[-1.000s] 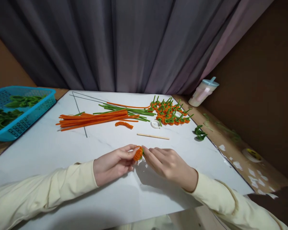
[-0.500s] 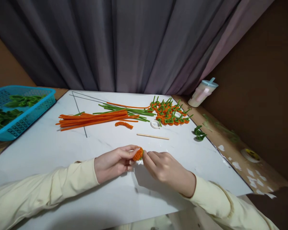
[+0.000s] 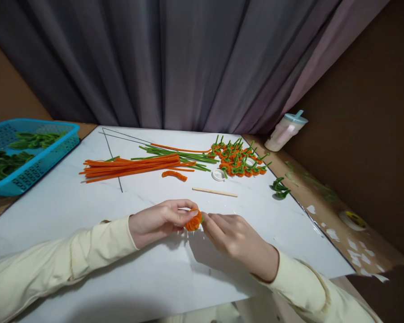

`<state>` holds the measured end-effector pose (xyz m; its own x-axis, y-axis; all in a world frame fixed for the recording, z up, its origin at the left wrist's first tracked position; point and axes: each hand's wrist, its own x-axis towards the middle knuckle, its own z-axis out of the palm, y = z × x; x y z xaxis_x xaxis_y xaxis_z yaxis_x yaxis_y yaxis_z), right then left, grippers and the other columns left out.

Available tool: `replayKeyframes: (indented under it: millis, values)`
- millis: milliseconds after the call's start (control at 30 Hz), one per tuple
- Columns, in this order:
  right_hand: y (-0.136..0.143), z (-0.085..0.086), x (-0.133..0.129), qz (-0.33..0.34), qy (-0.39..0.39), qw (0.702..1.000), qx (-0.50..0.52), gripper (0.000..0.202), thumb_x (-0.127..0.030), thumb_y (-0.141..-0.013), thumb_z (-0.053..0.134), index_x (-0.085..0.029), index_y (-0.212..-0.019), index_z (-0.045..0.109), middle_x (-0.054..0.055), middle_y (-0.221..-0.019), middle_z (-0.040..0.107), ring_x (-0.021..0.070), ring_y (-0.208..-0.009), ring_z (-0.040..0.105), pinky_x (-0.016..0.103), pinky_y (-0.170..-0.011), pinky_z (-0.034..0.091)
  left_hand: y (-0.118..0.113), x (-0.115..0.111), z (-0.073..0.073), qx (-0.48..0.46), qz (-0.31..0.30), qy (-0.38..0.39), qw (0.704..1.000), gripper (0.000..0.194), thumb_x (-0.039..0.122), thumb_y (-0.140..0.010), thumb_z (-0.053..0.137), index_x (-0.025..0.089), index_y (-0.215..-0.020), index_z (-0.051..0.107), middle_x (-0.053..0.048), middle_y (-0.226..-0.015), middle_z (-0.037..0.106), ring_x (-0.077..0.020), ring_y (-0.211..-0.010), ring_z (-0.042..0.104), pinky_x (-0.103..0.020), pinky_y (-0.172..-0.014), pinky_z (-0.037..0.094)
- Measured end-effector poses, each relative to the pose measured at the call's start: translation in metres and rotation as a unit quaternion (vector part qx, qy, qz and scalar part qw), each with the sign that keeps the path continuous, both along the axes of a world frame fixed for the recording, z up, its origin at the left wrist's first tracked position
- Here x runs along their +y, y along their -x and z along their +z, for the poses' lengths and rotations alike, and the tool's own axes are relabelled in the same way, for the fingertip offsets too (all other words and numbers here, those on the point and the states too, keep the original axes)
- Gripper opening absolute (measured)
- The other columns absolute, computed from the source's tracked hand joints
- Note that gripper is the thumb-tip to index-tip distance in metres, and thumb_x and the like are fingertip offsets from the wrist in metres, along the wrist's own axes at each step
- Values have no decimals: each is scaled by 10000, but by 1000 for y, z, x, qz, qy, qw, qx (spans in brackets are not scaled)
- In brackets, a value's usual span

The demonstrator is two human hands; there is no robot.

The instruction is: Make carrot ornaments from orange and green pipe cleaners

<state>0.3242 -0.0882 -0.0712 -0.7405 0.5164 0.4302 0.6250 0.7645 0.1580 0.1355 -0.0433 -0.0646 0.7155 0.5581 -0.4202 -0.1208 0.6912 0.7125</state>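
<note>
A small orange pipe-cleaner pumpkin (image 3: 193, 223) with a green top is held up over the table's front middle. My left hand (image 3: 166, 220) grips its orange body between thumb and fingers. At its right side, my right hand (image 3: 234, 235) pinches the green pipe-cleaner stem (image 3: 202, 218); the fingers hide most of that stem. Beyond my hands lie a thin wooden stick (image 3: 214, 192) and a short orange coil (image 3: 174, 175). Several finished orange pieces with upright green stems (image 3: 237, 158) stand grouped at the back right.
Bundles of orange pipe cleaners (image 3: 131, 168) and green pipe cleaners (image 3: 185, 155) lie across the back. White tape rings (image 3: 218, 175) rest nearby. A blue basket (image 3: 62, 148) of green leaves stands left. Dark green curled leaves (image 3: 280, 188), a lidded cup (image 3: 286, 130) and paper scraps (image 3: 332, 233) are right.
The pumpkin has turned slightly in my fingers, showing more of its ridged orange side. My left hand has shifted a little upward; both hands keep their hold.
</note>
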Motion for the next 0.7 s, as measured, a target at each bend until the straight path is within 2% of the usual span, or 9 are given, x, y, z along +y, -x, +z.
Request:
replayKeyframes:
  millis: [133, 267, 500, 633, 700]
  values:
    - [7, 0, -7, -36, -62, 997, -31, 133, -65, -842, 409, -124, -756, 492, -11, -554, 441, 121, -449, 372, 290, -427, 204, 0, -1, 1, 16, -5, -19, 1000, 281, 278, -637, 751, 136, -805, 576, 23, -666, 536, -61, -574, 418, -193, -543, 266]
    - [11, 1, -8, -50, -75, 995, -52, 221, -77, -828, 434, -163, -624, 443, -8, -533, 425, 115, -424, 350, 295, -427, 148, 0, -2, 0, 39, -9, -24, 999, 278, 290, -644, 742, 140, -811, 578, 23, -679, 532, -64, -571, 401, -204, -538, 254]
    - [5, 1, 5, 82, -124, 989, -26, 247, -88, -788, 435, -167, -554, 445, -4, -467, 391, 123, -403, 331, 293, -437, 155, 0, -1, -3, 13, -47, -1, 999, 303, 278, -595, 780, 127, -780, 594, 25, -630, 522, -66, -575, 412, -199, -558, 268]
    - [5, 1, 8, 113, -140, 984, 14, 267, -91, -805, 419, -162, -551, 462, -10, -445, 373, 126, -405, 328, 288, -439, 181, 0, 0, -2, -3, -69, -6, 998, 353, 309, -561, 802, 126, -777, 591, 17, -637, 535, -72, -573, 433, -203, -559, 273]
    - [6, 2, 9, 112, -117, 986, 38, 278, -97, -820, 416, -160, -553, 466, -14, -447, 378, 117, -406, 315, 283, -435, 185, 1, 3, 0, 0, -71, -25, 997, 370, 322, -554, 804, 127, -782, 588, 17, -638, 534, -69, -558, 423, -204, -543, 263]
